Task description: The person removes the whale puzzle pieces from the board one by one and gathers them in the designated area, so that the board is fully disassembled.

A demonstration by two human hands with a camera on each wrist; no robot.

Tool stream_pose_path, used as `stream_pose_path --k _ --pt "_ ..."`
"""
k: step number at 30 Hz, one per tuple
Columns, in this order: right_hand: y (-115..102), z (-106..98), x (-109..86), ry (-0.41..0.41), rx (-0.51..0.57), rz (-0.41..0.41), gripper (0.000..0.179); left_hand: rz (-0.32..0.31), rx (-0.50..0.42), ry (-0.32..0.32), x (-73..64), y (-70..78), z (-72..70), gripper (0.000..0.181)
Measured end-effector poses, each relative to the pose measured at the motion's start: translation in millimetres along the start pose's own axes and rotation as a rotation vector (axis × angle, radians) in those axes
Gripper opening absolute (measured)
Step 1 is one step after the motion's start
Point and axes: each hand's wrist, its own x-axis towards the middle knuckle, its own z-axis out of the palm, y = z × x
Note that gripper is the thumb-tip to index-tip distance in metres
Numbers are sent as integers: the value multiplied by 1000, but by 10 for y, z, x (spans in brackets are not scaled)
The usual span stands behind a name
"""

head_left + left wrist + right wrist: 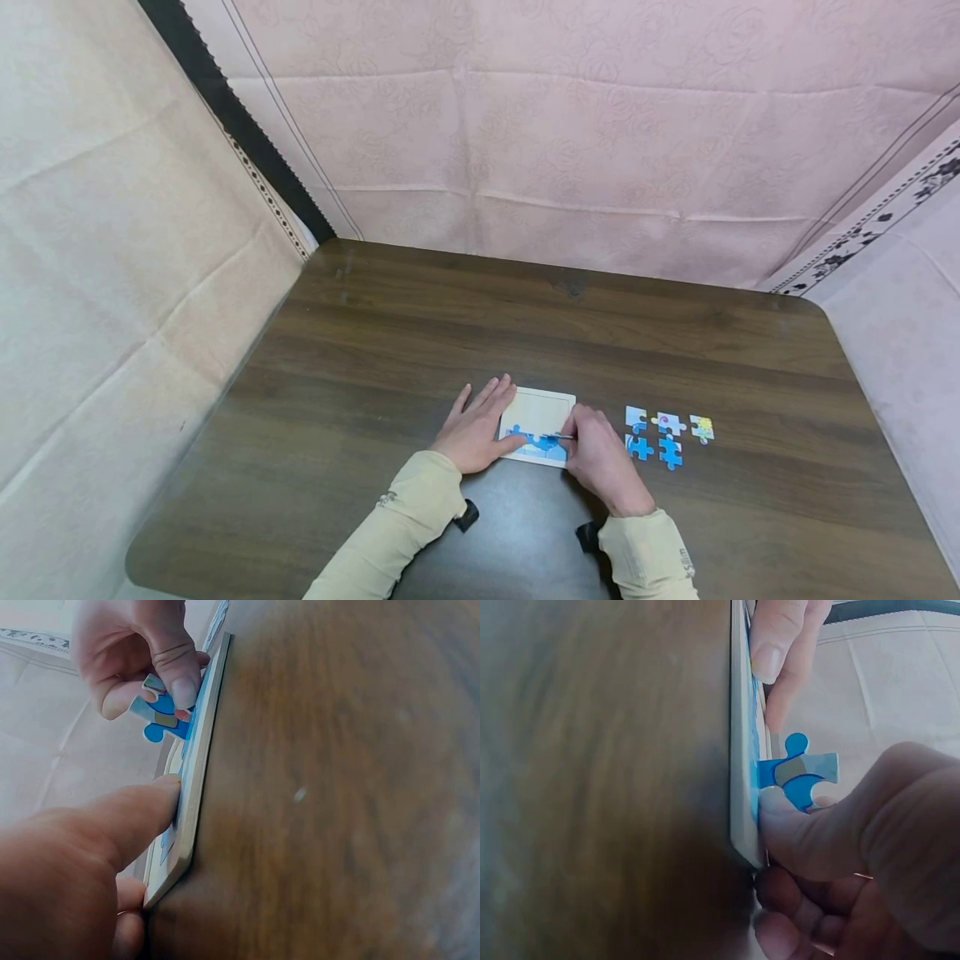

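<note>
Fingers [120,699] (right hand [600,457], curled) pinch a puzzle piece [799,769].

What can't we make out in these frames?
Tray, left edge, head view: partly covered by the left hand.
Held piece, print, head view: turned nearly edge-on and partly behind the right hand.
Loose pieces, fine print, head view: too small.
Tray picture, both wrist views: unreadable, seen nearly edge-on.
Rest of the left hand, right wrist view: cut off by the top edge.
</note>
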Motion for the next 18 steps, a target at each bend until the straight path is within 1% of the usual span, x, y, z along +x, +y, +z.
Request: stream_pose_path --k 7,10,14,18 --pt "7 23 -9 48 20 -15 31 0 -11 0 3 -3 9 82" --pt "11 36 -17 67 28 -15 29 0 -4 1 -1 -4 10 83" --pt "20 61 -21 45 19 -14 24 2 4 6 0 -5 10 83" --pt "36 69 -19 9 23 -20 27 2 1 7 1 -3 9 83"
